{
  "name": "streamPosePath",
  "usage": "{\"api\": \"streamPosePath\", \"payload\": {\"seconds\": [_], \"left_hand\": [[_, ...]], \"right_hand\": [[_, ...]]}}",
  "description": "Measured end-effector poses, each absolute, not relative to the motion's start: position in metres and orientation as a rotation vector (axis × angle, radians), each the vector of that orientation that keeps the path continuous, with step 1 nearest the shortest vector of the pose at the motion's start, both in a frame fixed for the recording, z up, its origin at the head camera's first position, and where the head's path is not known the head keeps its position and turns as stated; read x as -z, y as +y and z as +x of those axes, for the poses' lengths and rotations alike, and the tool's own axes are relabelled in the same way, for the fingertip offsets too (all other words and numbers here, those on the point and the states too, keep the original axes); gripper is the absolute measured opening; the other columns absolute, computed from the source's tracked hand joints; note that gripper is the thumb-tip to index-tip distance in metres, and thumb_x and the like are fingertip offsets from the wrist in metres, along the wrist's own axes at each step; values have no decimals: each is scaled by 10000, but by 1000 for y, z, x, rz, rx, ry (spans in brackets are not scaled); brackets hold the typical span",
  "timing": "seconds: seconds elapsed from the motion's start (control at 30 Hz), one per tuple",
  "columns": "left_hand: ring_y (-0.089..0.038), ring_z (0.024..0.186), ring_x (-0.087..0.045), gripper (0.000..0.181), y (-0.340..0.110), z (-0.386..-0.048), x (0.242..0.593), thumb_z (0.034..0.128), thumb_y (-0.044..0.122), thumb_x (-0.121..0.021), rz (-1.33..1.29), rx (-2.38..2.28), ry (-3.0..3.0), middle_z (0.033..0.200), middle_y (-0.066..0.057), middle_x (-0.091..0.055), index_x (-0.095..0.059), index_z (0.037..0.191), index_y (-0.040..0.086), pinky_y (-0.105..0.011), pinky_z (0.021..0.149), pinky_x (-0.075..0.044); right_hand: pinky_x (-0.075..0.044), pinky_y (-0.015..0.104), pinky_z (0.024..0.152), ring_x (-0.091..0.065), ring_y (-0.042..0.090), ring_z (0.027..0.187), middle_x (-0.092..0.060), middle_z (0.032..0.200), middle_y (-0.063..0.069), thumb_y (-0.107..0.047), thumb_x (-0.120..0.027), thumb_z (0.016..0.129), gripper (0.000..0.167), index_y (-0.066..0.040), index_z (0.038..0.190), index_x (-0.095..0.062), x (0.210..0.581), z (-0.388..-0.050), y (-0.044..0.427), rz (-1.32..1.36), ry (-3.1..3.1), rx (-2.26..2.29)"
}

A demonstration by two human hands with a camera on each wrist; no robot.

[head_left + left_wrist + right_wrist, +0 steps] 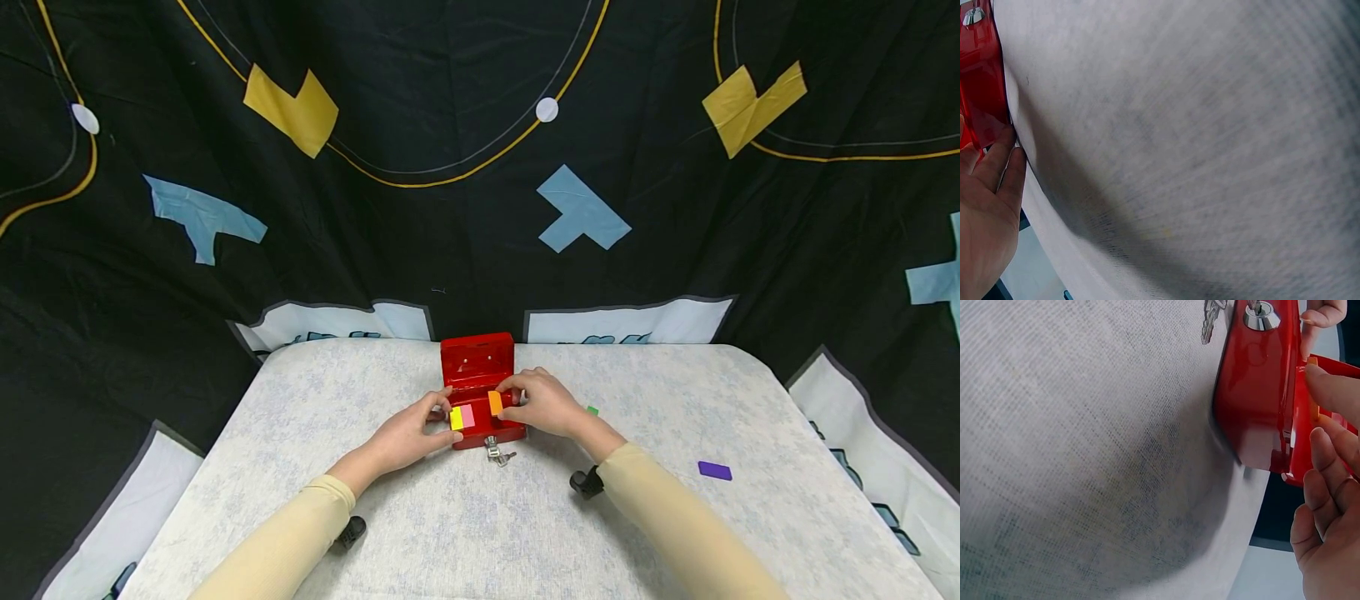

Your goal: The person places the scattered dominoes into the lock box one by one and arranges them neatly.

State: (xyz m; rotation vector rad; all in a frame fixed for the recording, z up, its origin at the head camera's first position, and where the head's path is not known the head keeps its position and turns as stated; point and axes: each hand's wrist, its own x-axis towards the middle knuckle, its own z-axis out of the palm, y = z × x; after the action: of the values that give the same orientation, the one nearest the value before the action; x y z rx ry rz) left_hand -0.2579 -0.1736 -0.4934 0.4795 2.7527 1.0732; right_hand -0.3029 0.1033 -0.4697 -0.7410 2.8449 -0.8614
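A red cash box [489,434] stands with its lid raised at the far middle of the table. Inside, a yellow block [456,418] and a pink block [467,416] lie side by side at the left. My left hand [408,433] holds the box by its left side, thumb near the front corner; in the left wrist view, its fingers [999,153] touch the red wall. Over the right half of the box, my right hand [542,402] pinches an orange block [495,403] between thumb and fingertips. Keys [501,456] hang from the front lock.
A green block [592,410] shows partly behind my right wrist. Farther right on the pale cloth-covered table [645,392] lies a purple block [715,470]. A dark patterned curtain [472,250] hangs behind the table's far edge.
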Motion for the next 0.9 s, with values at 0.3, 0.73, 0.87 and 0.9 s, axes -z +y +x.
{"api": "streamPosePath", "payload": {"seconds": [0.3,0.73,0.87,0.9], "left_hand": [[-187,1258,-567,445,-174,-257,493,902,475,-762,474,-1068,2752,1620,48,-384,-531,1193,231,-506,1040,-445],[-188,1256,-566,440,-174,-258,494,899,466,-767,465,-1080,2748,1613,45,-397,-534,1190,231,-514,1040,-447],[-189,1255,-568,430,-173,-258,493,898,460,-769,462,-1079,2749,1607,42,-407,-531,1179,236,-517,1038,-449],[-188,1255,-569,429,-173,-258,493,899,458,-768,463,-1079,2748,1608,42,-406,-531,1178,236,-518,1037,-449]], "right_hand": [[-478,312,697,-512,152,888,-585,826,-74,-349,-839,859,388,-199,1195,-718,473,-305,98,-719,2859,814],[-467,322,712,-509,150,886,-582,806,-79,-355,-840,857,409,-175,1205,-722,472,-307,91,-755,2882,783],[-473,315,724,-509,142,887,-585,817,-92,-357,-836,861,397,-182,1198,-723,473,-307,89,-763,2882,773],[-474,315,720,-510,140,882,-584,814,-90,-359,-836,861,395,-183,1196,-723,474,-308,89,-765,2883,772]]}}
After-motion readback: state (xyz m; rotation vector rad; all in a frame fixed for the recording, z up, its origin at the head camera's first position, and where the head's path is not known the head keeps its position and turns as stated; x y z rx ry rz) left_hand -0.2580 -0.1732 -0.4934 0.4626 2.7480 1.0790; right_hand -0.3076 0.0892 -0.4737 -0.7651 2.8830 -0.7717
